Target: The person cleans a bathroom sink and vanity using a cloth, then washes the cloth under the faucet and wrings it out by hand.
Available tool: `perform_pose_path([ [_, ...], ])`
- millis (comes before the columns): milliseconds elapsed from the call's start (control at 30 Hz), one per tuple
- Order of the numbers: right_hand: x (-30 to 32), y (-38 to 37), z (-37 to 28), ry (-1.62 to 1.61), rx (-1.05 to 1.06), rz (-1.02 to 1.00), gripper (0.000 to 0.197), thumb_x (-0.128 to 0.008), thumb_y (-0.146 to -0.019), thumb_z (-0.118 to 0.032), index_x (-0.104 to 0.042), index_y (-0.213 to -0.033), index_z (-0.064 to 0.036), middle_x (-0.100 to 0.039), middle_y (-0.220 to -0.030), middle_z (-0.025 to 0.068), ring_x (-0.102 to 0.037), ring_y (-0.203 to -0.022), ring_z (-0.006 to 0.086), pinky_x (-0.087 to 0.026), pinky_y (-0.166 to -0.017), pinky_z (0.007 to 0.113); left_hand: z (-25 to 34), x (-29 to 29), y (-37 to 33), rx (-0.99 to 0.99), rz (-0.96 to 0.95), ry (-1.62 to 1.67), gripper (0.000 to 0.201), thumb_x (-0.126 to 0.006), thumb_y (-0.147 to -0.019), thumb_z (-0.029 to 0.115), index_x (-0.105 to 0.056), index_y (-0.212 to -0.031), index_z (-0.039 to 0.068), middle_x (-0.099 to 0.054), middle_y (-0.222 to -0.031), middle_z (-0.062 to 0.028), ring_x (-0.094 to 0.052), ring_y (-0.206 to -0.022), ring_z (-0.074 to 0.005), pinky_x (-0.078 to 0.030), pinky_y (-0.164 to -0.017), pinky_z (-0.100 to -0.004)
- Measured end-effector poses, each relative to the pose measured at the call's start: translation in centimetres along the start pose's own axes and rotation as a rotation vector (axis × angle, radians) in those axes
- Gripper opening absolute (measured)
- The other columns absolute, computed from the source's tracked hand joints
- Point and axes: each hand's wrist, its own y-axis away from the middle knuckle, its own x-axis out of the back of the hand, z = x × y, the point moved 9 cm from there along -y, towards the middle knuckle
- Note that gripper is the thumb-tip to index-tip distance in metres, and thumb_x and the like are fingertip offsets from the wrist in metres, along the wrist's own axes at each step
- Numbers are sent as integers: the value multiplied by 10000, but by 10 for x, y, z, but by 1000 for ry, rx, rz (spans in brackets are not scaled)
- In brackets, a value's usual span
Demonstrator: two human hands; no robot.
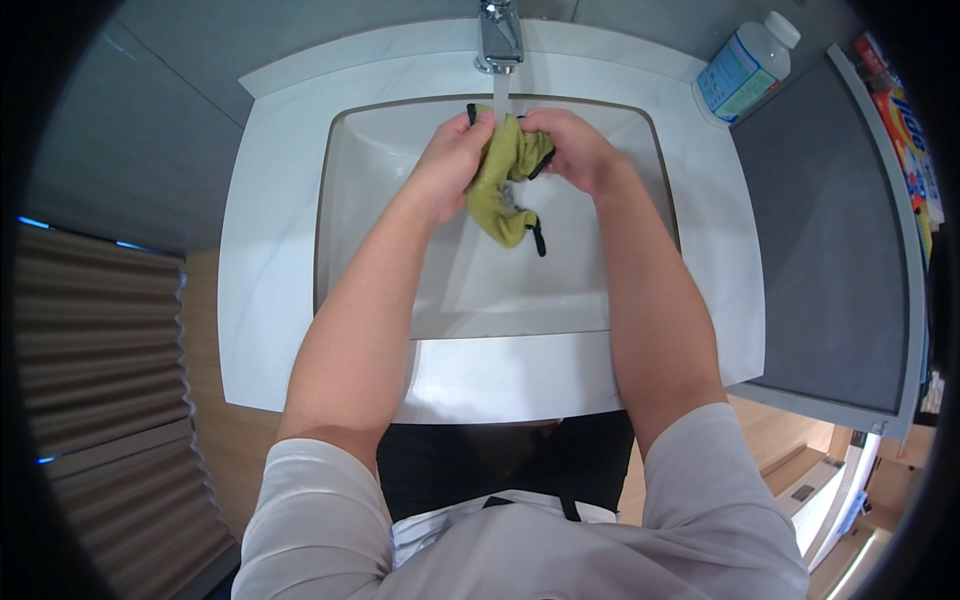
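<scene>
A wet olive-green cloth item with black trim (493,195) hangs over the sink basin (480,300), bunched between my hands under the running faucet (500,40). My left hand (455,160) is closed on its left side, thumb near the top. On the other side my right hand (572,145) pinches its upper right part, by a black edge. Water runs from the spout onto the cloth. The lower end curls to the right, with a black tab dangling from it. Folds hide its full shape, so I cannot tell what kind of item it is.
A white-capped bottle with a blue label (745,70) stands on the counter's (720,260) back right corner. A grey panel (830,240) borders the counter on the right, with colourful packages (905,140) beyond. A brown pleated curtain (100,350) hangs at the left.
</scene>
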Motion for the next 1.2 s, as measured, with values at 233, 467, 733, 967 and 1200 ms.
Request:
perform_pose_path([
  [233,-32,13,3,19,-71,-104,388,-681,-932,-338,-664,-1183,-43,-698,-1100,68,-656,-1046,180,-513,-949,363,4,8,7,0,77,26,145,-596,-994,87,-595,-1120,16,-650,-1004,-92,-650,-853,-194,-564,-695,-351],
  [467,-1,-10,8,300,13,0,574,-797,-856,-267,-562,-1308,-1,-657,-1195,126,-624,-1122,231,-503,-940,427,-5,38,-4,80,257,-200,106,-641,-972,75,-577,-905,24,-656,-888,-69,-640,-706,-167,-574,-696,-346],
  [733,-18,10,-13,-5,105,-79,402,-786,-861,-177,-584,-1163,-6,-664,-1072,93,-668,-979,217,-557,-842,400,-9,34,-10,55,206,74,262,-604,-1029,317,-591,-963,64,-642,-878,-35,-591,-717,-141,-552,-692,-329],
  [967,-37,17,-19,40,101,-98,290,-731,-936,-230,-592,-1049,-1,-661,-969,83,-681,-868,176,-580,-774,340,-18,-4,3,145,-52,-222,450,-594,-1022,422,-557,-1220,20,-653,-1109,-55,-647,-976,-151,-545,-836,-334],
  [1200,-22,7,-5,-94,31,-133,346,-757,-920,-254,-630,-1083,23,-677,-981,90,-675,-849,177,-575,-710,367,3,-2,0,2,14,-229,364,-642,-999,307,-565,-1201,15,-650,-1093,-85,-633,-1020,-178,-526,-872,-340],
])
